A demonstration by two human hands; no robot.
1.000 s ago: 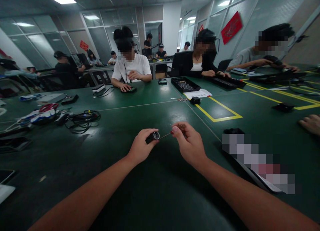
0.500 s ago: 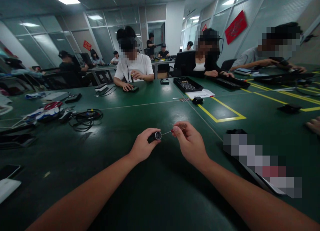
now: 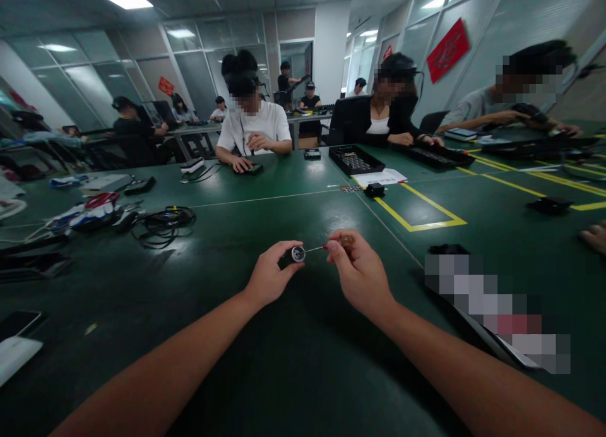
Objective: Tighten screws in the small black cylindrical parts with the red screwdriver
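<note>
My left hand [image 3: 269,274] is closed around a small dark cylindrical part [image 3: 298,254], its round, silvery-rimmed open end turned toward me. Between the fingers and palm of my right hand [image 3: 360,269] sits the amber handle of a screwdriver [image 3: 347,241], with a red collar near the thumb. Its thin metal shaft points left and reaches the rim of the cylinder. Whether the tip engages anything inside is too small to tell. Both hands are above the green tabletop [image 3: 284,361].
Black cables [image 3: 163,225] and a bundled pile [image 3: 89,216] lie at left, a phone [image 3: 19,324] nearer. A small black block [image 3: 375,190], a black tray [image 3: 355,159] and yellow tape [image 3: 438,223] are ahead. A blurred-out pouch-like item [image 3: 487,304] lies right. Co-workers sit across the table.
The cylinder's open end has turned slightly in my left hand, and the screwdriver shaft lies a little flatter. Both hands keep their grip in nearly the same place.
</note>
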